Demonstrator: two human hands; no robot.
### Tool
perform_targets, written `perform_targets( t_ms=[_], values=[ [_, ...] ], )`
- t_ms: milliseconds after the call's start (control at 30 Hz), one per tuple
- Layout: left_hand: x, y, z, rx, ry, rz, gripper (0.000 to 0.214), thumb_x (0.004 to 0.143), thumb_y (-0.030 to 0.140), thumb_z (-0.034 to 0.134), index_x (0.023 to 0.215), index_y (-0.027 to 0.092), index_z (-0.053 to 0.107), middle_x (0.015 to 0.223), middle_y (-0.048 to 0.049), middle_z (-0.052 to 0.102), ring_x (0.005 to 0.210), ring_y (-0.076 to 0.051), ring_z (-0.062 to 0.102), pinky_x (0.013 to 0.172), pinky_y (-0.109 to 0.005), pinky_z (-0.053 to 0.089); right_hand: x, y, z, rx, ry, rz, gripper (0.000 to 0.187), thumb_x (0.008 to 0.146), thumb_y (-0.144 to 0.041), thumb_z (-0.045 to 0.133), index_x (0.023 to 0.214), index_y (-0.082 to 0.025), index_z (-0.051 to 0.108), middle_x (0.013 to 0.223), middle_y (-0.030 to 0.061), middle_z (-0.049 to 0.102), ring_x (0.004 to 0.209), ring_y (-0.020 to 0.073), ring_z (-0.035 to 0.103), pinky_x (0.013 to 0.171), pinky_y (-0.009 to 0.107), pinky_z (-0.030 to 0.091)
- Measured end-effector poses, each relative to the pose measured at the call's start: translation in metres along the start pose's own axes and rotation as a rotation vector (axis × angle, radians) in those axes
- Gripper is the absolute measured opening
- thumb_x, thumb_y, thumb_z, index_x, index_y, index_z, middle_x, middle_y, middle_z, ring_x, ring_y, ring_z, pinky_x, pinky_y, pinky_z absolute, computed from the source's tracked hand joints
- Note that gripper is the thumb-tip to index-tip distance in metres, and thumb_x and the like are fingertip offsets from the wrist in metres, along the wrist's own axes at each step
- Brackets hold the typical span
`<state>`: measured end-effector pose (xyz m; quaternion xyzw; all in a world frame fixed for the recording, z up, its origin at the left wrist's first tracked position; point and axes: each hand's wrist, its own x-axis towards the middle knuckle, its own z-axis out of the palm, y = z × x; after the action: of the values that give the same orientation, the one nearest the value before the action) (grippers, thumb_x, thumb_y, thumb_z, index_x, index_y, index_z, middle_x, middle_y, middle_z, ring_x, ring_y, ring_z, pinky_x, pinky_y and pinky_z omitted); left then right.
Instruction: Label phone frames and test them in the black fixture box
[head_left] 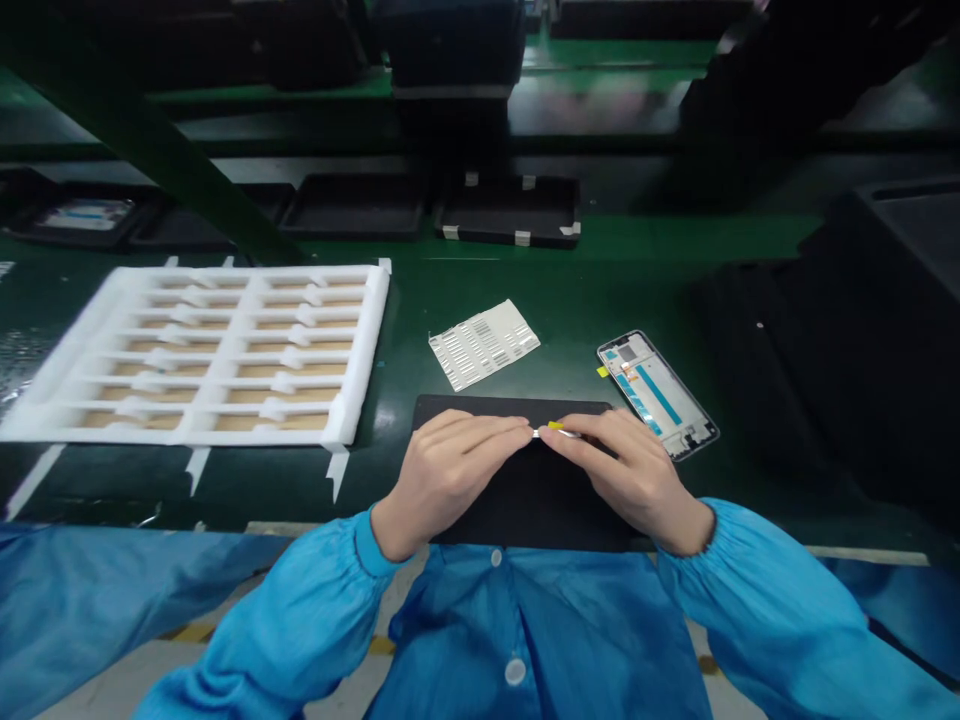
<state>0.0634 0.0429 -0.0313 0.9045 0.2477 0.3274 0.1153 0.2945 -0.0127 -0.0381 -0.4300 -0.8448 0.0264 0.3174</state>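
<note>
Above the black mat [517, 510], my left hand [457, 460] and my right hand [626, 460] meet with fingertips almost together. Both are closed in a pinch on a thin white part with a yellow tab [555, 426]; the fingers cover most of it, so its full shape is hidden. Just beyond my right hand lies an open phone frame [660, 395] with blue strips inside and a yellow tab at its left edge. A sheet of small silvery strip labels [486, 343] rests on the green bench, beyond the mat.
On the left stands a white foam tray [244, 350] with slotted rows. Shallow black trays [510, 212] line the back, and one at far left holds a phone frame [88, 214]. A green post [172, 150] slants across the upper left. Dark boxes [840, 330] stand at right.
</note>
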Motion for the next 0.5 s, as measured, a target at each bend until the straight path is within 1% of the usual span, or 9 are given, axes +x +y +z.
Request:
perform_targets(
  t_ms=[67, 167, 233, 300, 367, 433, 467, 500],
  values=[
    [-0.003, 0.001, 0.003, 0.058, 0.022, 0.044, 0.022, 0.096, 0.009, 0.053, 0.114, 0.016, 0.063, 0.113, -0.0076, 0.074, 0.105, -0.018, 0.071, 0.08, -0.03, 0.052, -0.003, -0.001, 0.002, -0.038, -0.012, -0.012, 0.037, 0.092, -0.004, 0.053, 0.126, -0.016, 0.059, 0.111, 0.0135, 0.068, 0.086, 0.0197, 0.06, 0.071, 0.035, 0.048],
    [-0.005, 0.007, 0.006, 0.155, 0.037, 0.118, 0.023, 0.096, 0.009, 0.052, 0.116, 0.013, 0.062, 0.116, -0.0096, 0.073, 0.105, -0.02, 0.07, 0.08, -0.031, 0.053, -0.009, -0.006, 0.004, -0.056, 0.029, -0.003, 0.04, 0.091, -0.003, 0.053, 0.128, -0.018, 0.057, 0.11, 0.0126, 0.068, 0.087, 0.0199, 0.062, 0.071, 0.035, 0.047],
    [-0.004, 0.011, 0.005, 0.21, 0.039, 0.159, 0.022, 0.097, 0.011, 0.051, 0.116, 0.012, 0.062, 0.115, -0.0093, 0.073, 0.102, -0.02, 0.071, 0.079, -0.03, 0.053, -0.011, -0.011, 0.001, -0.055, 0.036, 0.008, 0.041, 0.09, -0.001, 0.053, 0.126, -0.019, 0.058, 0.11, 0.0119, 0.067, 0.088, 0.0202, 0.063, 0.07, 0.035, 0.048],
    [-0.001, 0.011, 0.003, 0.215, 0.023, 0.17, 0.022, 0.098, 0.011, 0.049, 0.114, 0.013, 0.063, 0.112, -0.0081, 0.074, 0.097, -0.018, 0.072, 0.075, -0.029, 0.053, -0.005, -0.012, -0.008, -0.014, 0.024, 0.05, 0.038, 0.09, -0.003, 0.055, 0.122, -0.021, 0.06, 0.112, 0.0116, 0.066, 0.089, 0.0199, 0.063, 0.072, 0.034, 0.05],
    [0.006, 0.004, 0.0, 0.13, -0.029, 0.111, 0.022, 0.098, 0.01, 0.048, 0.111, 0.015, 0.065, 0.109, -0.0053, 0.075, 0.092, -0.016, 0.073, 0.072, -0.026, 0.053, 0.011, -0.006, -0.017, 0.059, 0.063, 0.161, 0.03, 0.09, -0.009, 0.059, 0.116, -0.023, 0.063, 0.109, 0.0099, 0.065, 0.09, 0.0194, 0.063, 0.075, 0.033, 0.051],
    [0.017, -0.011, -0.003, -0.04, -0.148, -0.036, 0.022, 0.097, 0.012, 0.05, 0.106, 0.018, 0.069, 0.111, -0.003, 0.075, 0.095, -0.016, 0.073, 0.075, -0.025, 0.054, 0.037, 0.011, -0.017, 0.13, 0.098, 0.291, 0.018, 0.091, -0.016, 0.061, 0.107, -0.023, 0.065, 0.101, 0.0071, 0.064, 0.088, 0.0184, 0.062, 0.074, 0.032, 0.051],
    [0.023, -0.022, -0.003, -0.134, -0.219, -0.128, 0.02, 0.096, 0.014, 0.052, 0.103, 0.02, 0.071, 0.113, -0.0026, 0.074, 0.1, -0.017, 0.072, 0.079, -0.026, 0.054, 0.052, 0.022, -0.012, 0.154, 0.079, 0.338, 0.012, 0.092, -0.018, 0.061, 0.102, -0.022, 0.066, 0.096, 0.0056, 0.064, 0.084, 0.0177, 0.062, 0.073, 0.031, 0.05],
    [0.029, -0.032, -0.003, -0.214, -0.284, -0.217, 0.017, 0.095, 0.017, 0.056, 0.099, 0.021, 0.073, 0.116, -0.0028, 0.073, 0.105, -0.019, 0.071, 0.083, -0.027, 0.055, 0.068, 0.035, -0.004, 0.179, 0.018, 0.352, 0.008, 0.093, -0.02, 0.059, 0.097, -0.021, 0.066, 0.092, 0.0045, 0.064, 0.081, 0.0168, 0.061, 0.071, 0.03, 0.049]
  ],
)
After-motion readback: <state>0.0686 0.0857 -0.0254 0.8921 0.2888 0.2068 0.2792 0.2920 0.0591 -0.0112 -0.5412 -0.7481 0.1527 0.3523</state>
